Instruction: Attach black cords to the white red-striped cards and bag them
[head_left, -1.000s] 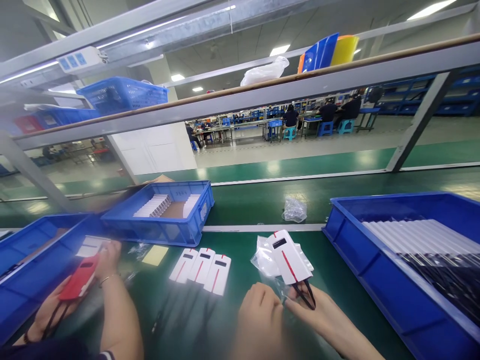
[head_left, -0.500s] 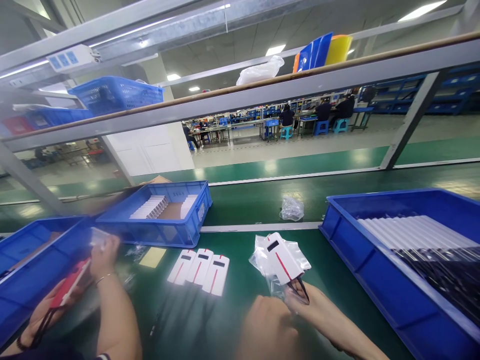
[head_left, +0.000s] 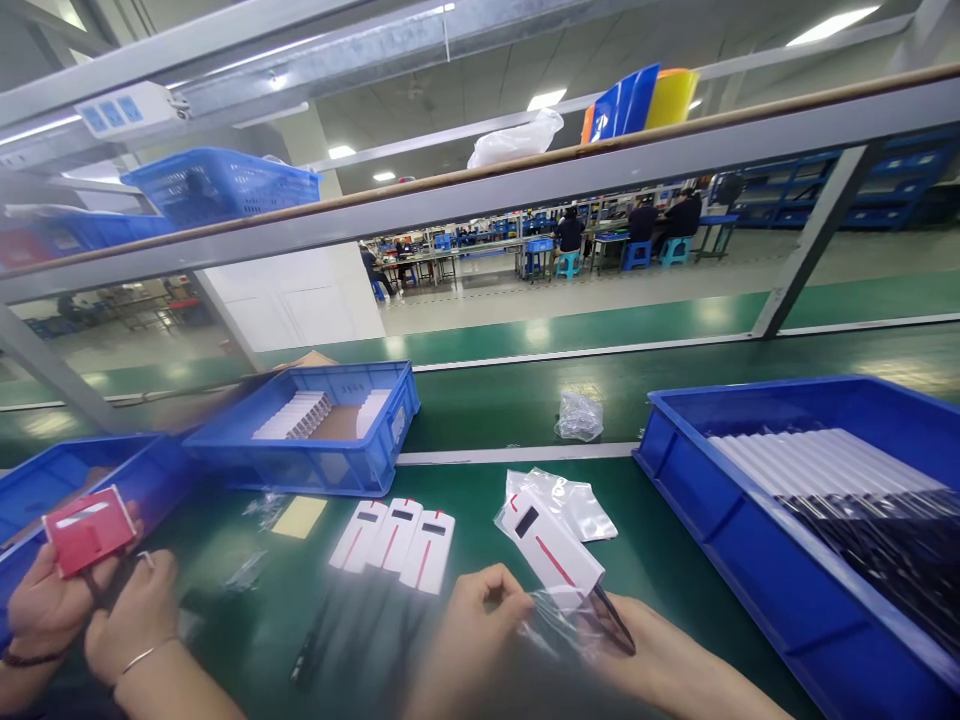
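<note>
A white device with a red stripe and a black lanyard lies tilted above the green belt, partly inside a clear plastic bag. My left hand is closed in a pinch on the bag's edge just left of the device. My right hand is closed on the device's lower end, where the lanyard hangs. More clear bags lie flat just beyond. Three white devices lie side by side to the left.
A blue bin of white devices and black lanyards stands at the right. Another blue bin sits at back left, with a yellow slip before it. A co-worker's hands hold a red device at far left. A crumpled bag lies farther back.
The white device has tipped lower and leftward into the bag. My left hand has come up and pinched the bag. The co-worker's hands and red device have shifted left.
</note>
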